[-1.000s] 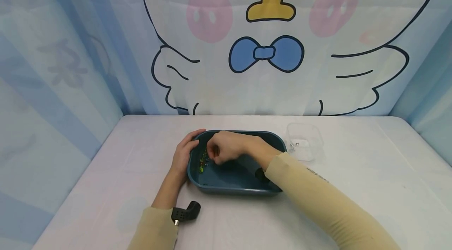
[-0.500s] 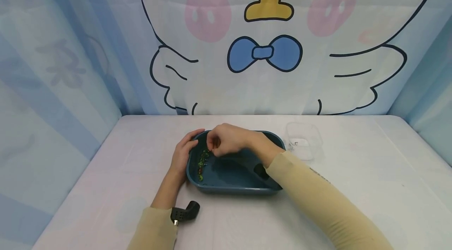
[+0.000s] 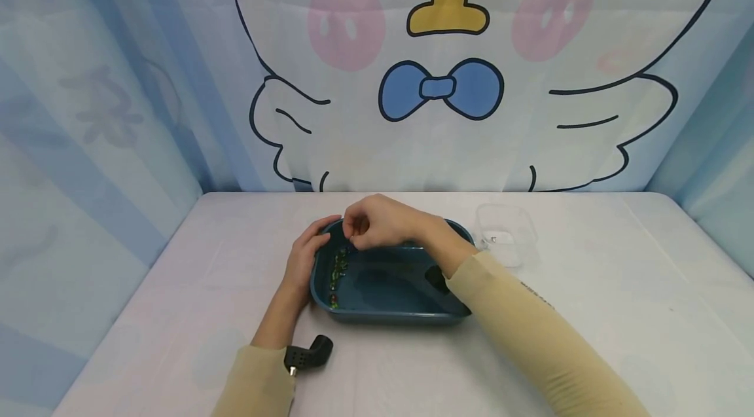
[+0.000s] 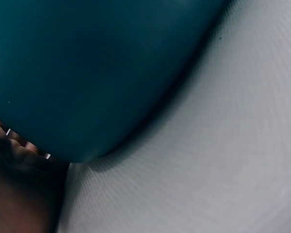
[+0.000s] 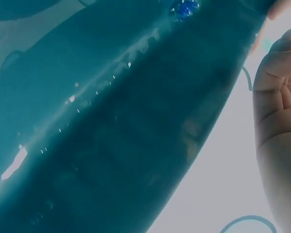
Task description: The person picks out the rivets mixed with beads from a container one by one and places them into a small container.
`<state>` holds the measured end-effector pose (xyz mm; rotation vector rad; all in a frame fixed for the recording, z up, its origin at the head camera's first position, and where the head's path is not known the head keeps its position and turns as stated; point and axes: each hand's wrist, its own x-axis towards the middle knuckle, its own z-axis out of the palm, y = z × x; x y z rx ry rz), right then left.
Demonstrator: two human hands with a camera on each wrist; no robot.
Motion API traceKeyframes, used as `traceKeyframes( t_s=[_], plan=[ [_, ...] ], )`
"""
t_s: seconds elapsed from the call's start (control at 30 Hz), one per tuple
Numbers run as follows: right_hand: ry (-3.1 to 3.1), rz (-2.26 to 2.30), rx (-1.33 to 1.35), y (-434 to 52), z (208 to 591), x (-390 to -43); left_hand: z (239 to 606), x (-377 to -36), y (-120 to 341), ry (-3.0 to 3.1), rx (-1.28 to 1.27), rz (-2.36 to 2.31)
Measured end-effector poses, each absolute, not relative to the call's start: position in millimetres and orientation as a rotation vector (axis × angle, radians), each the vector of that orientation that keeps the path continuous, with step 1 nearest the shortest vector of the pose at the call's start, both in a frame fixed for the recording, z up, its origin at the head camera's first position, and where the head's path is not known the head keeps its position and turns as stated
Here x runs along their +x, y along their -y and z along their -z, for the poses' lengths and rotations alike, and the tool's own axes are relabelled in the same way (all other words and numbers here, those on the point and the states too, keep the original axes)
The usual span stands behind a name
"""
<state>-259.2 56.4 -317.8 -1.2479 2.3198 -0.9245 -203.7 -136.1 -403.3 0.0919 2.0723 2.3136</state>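
Observation:
A dark teal tray (image 3: 400, 319) with rounded corners sits on the table. My left hand (image 3: 303, 260) holds its left end, thumb at the rim and fingers along the outside of the back left corner. Small shiny beads (image 3: 338, 270), mostly green with some reddish ones, lie in a line along the tray's left inner side. Above the back left part of the tray is my right hand (image 3: 379, 222), fingers curled and thumb close to the index finger; I cannot tell whether something is between them. The right wrist view shows a blue bead (image 5: 185, 8) inside the tray.
A clear plastic box (image 3: 506, 234) with a small shiny piece in it stands right of the tray, near my right forearm. A cartoon-printed curtain (image 3: 442, 148) hangs behind the white table (image 3: 618, 292). A black wrist camera (image 3: 312, 353) sits on my left wrist.
My right hand has moved up and toward the back of the tray. The line of beads stretches farther toward the front. My left hand stays at the tray's left end.

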Motion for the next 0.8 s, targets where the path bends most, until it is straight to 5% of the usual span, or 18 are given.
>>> traceKeyframes(
  t_s=[0.8],
  plan=[
    [-2.438, 1.048, -1.178, -95.9, 282.7, -253.8, 405.3, -202.5, 136.0, -2.086, 0.089, -2.296]
  ],
)
